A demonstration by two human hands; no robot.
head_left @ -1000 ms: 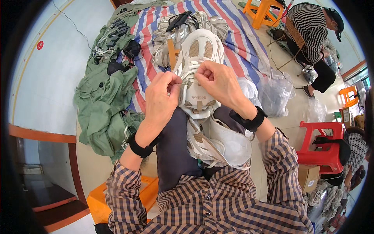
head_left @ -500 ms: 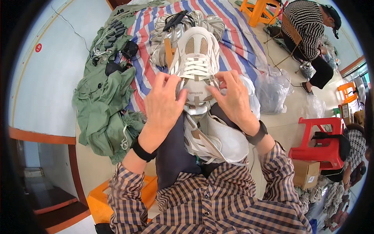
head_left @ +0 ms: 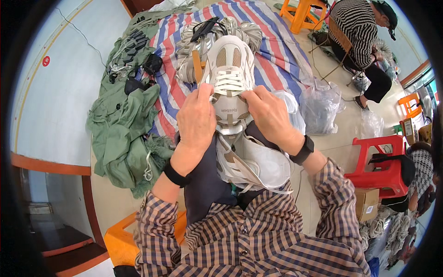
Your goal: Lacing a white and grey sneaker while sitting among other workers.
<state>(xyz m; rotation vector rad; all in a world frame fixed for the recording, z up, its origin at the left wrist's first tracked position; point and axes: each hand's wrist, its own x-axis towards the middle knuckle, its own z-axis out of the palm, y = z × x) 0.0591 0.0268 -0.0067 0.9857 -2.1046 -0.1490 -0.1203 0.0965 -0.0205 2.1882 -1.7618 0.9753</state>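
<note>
Head view: bare left hand (head_left: 196,119) and bare right hand (head_left: 270,113) reach forward, backs up. Each grip pinched nearly closed on opposite side of off-white tan-mesh sneaker (head_left: 229,94) near top eyelets; cannot tell whether lace or upper. Sneaker at far end of dark-clothed lap (head_left: 201,184), toe away, flat white laces (head_left: 230,81) in rows.

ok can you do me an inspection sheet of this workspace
Surface: striped sheet spread on tiled floor
Shoes: laced shoe between the hands, toe pointing away; second shoe at the lap
Left hand: fingers closed on the laced shoe's left edge
Right hand: fingers closed on its right edge
Clutter: shoe pile, green cloth, plastic bag
Cables: pale cables on the green cloth
Surroundings: person in striped top; red stool at right
</note>
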